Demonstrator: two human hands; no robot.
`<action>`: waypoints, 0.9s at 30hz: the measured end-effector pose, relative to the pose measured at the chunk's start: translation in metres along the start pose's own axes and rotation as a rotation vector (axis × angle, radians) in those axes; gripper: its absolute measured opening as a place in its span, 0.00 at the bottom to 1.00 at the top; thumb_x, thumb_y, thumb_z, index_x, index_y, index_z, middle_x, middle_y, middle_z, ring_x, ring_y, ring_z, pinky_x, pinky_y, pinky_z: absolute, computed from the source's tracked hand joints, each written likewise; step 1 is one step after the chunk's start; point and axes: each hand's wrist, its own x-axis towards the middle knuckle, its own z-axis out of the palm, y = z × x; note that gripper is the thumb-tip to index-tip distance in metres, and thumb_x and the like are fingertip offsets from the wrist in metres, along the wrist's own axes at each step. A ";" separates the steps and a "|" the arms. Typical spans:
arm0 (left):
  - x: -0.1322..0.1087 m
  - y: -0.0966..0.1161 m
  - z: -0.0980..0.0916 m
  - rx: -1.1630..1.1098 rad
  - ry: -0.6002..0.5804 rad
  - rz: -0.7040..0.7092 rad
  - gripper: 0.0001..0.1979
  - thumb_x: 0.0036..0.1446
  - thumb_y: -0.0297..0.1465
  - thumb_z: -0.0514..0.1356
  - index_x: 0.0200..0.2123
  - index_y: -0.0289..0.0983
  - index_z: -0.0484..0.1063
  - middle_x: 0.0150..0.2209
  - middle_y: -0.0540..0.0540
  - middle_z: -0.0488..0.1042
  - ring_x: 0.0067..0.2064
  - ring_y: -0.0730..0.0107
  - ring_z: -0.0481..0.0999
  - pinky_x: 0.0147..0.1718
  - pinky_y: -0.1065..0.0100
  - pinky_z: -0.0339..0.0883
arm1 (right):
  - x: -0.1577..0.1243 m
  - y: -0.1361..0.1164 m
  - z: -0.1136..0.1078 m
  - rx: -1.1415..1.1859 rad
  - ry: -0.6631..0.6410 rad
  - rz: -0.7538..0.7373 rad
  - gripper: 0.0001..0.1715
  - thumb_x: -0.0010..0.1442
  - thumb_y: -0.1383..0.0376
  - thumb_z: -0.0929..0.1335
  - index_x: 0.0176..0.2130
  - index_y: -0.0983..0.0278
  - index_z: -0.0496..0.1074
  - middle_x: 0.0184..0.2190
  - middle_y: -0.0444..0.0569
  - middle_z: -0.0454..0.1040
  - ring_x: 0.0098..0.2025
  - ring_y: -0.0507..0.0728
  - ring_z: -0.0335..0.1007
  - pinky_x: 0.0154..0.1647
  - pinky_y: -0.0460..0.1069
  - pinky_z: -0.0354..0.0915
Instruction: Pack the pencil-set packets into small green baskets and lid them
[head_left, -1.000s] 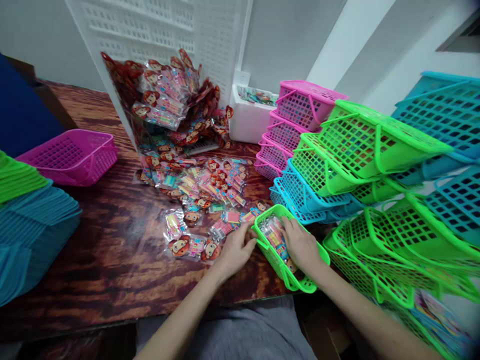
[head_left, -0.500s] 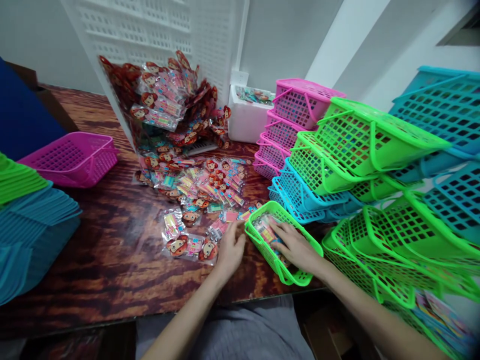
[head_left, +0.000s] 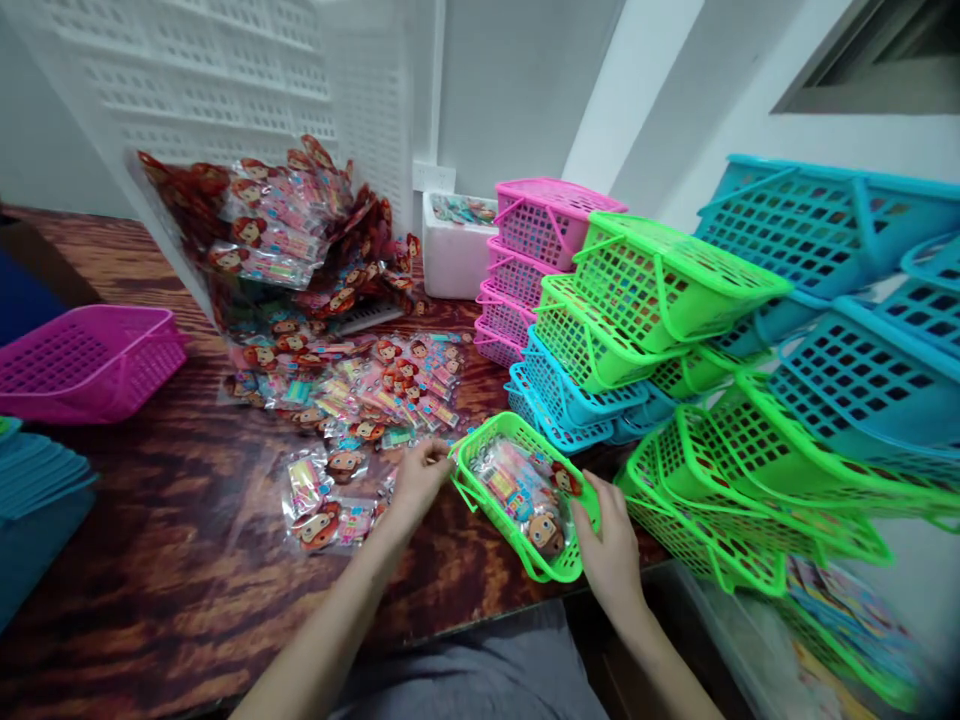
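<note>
A small green plastic basket (head_left: 501, 518) sits at the front of the table, holding clear packets (head_left: 514, 485) with red-haired cartoon heads and pastel pieces. My right hand (head_left: 613, 545) grips its right rim, thumb on the inner side and fingers outside. At the far left corner my left hand (head_left: 421, 476) has its curled fingers closed on the rim, near the folded-down handle. Just left of that arm lie a few loose packets (head_left: 319, 525). Behind them spreads a larger heap of packets (head_left: 397, 385).
A tipped white crate (head_left: 217, 70) spills packets onto the wood-patterned table (head_left: 187, 580). Filled green baskets (head_left: 675, 300), pink baskets (head_left: 536, 220) and blue baskets (head_left: 810, 215) are stacked at right. An empty pink basket (head_left: 97, 360) and nested blue baskets (head_left: 45, 510) stand left. Behind is a white foam box (head_left: 454, 255).
My right hand has come out from over the packets and now holds the basket's right rim. My left hand has moved onto the left corner. The view has swung right.
</note>
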 end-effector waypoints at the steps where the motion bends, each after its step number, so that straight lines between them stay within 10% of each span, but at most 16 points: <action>1: 0.000 0.005 -0.001 -0.020 0.001 -0.003 0.09 0.40 0.33 0.64 0.27 0.37 0.71 0.21 0.54 0.69 0.22 0.74 0.69 0.21 0.74 0.63 | -0.002 0.000 0.001 0.027 -0.026 0.020 0.23 0.67 0.58 0.60 0.58 0.63 0.65 0.52 0.57 0.69 0.55 0.64 0.68 0.55 0.59 0.65; 14: -0.014 0.043 -0.005 -0.235 -0.110 -0.103 0.17 0.37 0.36 0.70 0.31 0.36 0.72 0.22 0.55 0.69 0.19 0.77 0.67 0.20 0.73 0.68 | 0.001 -0.009 -0.003 0.043 -0.079 0.070 0.25 0.65 0.58 0.60 0.58 0.64 0.65 0.50 0.56 0.68 0.54 0.65 0.67 0.57 0.61 0.63; 27: -0.021 0.027 -0.008 -0.376 -0.152 -0.154 0.16 0.41 0.34 0.71 0.30 0.36 0.70 0.21 0.56 0.68 0.19 0.79 0.68 0.18 0.73 0.71 | 0.000 -0.002 0.001 0.066 -0.063 0.032 0.24 0.65 0.57 0.61 0.57 0.63 0.66 0.49 0.56 0.68 0.54 0.65 0.66 0.58 0.62 0.61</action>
